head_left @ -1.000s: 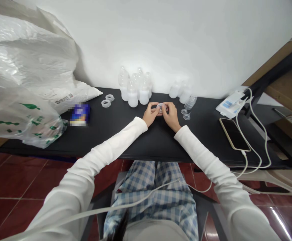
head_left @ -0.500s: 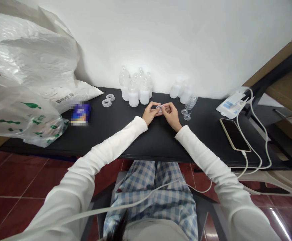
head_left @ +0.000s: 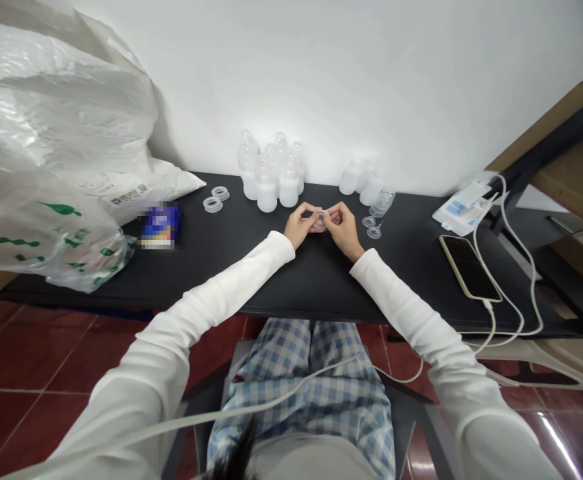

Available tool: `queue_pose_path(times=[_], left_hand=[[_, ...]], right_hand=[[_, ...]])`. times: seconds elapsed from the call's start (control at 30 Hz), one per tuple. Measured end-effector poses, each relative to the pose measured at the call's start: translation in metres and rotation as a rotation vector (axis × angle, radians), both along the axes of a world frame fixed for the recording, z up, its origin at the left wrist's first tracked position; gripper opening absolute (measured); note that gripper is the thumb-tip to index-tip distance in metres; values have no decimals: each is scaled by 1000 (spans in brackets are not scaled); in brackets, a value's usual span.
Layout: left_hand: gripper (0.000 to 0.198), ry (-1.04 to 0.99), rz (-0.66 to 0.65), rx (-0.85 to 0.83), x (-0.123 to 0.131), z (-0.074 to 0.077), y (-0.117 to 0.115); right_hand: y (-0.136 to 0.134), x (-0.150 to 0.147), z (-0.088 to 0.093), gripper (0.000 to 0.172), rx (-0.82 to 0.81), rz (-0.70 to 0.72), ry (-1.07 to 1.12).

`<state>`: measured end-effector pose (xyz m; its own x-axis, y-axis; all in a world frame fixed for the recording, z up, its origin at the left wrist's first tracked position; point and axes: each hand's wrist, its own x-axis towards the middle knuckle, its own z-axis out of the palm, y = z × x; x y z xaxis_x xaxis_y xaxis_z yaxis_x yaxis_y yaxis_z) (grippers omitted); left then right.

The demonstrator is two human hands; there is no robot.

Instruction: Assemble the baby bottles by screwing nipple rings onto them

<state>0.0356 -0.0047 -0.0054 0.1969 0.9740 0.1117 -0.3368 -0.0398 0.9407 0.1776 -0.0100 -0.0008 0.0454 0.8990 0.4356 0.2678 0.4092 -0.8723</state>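
At the top and middle of the frame, a big, plain white wall [head_left: 351, 73]. Brightest near the middle, grayer toward the top right corner. Right across the middle, a long black table [head_left: 211, 257], close against the wall. At the right edge, a slanted black bar [head_left: 561, 125]. At the lower left and right, dark red floor tiles [head_left: 6, 357] with thin pale lines between, and a bright streak of light [head_left: 557, 443] at right. Bottom middle, bits of a dark gray chair [head_left: 409, 400].

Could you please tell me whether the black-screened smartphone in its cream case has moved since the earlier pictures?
No; the smartphone keeps its place relative to the front edge of the black tabletop.
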Motion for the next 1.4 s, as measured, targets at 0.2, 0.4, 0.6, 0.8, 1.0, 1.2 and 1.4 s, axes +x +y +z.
queue_pose_path(times=[0.2,0.4,0.6,0.8,1.0,1.2,1.4], left_hand=[[36,19,3,18,-1,-3,2],[35,27,-11,20,0,-5,3],[39,23,-28,30,-1,-7,4],[39,38,-18,32,-2,-9,4],[37,74,4,46,-1,-11,4],[30,71,-23,11,0,-4,2],[25,91,-30,-11,0,2,-1]], right_hand=[[1,0,-2,31,-26,3,-5],[1,3,-4,36,-49,33,-1],[6,4,-6,47,-65,95,37],[6,3,-5,51,-35,96,33],[3,2,-3,48,-16,62,-15],[0,3,0,38,-5,7,-68],[-2,4,3,30,10,21,-75]])
